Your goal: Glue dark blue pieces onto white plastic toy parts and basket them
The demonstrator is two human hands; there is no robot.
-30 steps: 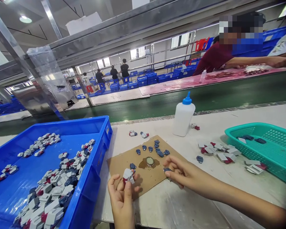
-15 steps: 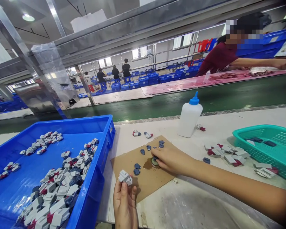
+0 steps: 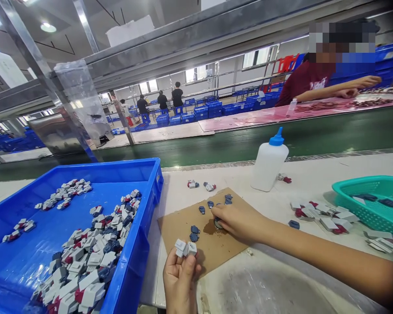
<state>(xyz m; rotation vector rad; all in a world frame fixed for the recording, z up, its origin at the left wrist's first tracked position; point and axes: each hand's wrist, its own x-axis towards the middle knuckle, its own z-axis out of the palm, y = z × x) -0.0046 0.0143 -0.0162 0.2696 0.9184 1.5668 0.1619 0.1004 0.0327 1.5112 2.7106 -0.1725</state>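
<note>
My left hand holds a light grey blocky plastic part upright between thumb and fingers, over the near left edge of a cardboard sheet. My right hand is pinched low over a wet brown puddle on that sheet. A dark bit showed at its fingertips a moment before; now the fingers mostly hide it. Beside the puddle lies a small round greenish piece, partly covered. Several dark blue plastic parts are scattered on the cardboard around the right hand.
On the left stands a blue tray of grey, red and blue assembled pieces. A white squeeze bottle stands behind the cardboard. Grey-red pieces and a green basket lie right. Across the green conveyor a co-worker sits.
The view has shifted slightly. The grey part in my left hand has turned, showing another side. My right hand stays at the puddle, now hiding more of the round piece. The co-worker's arm has drawn back.
</note>
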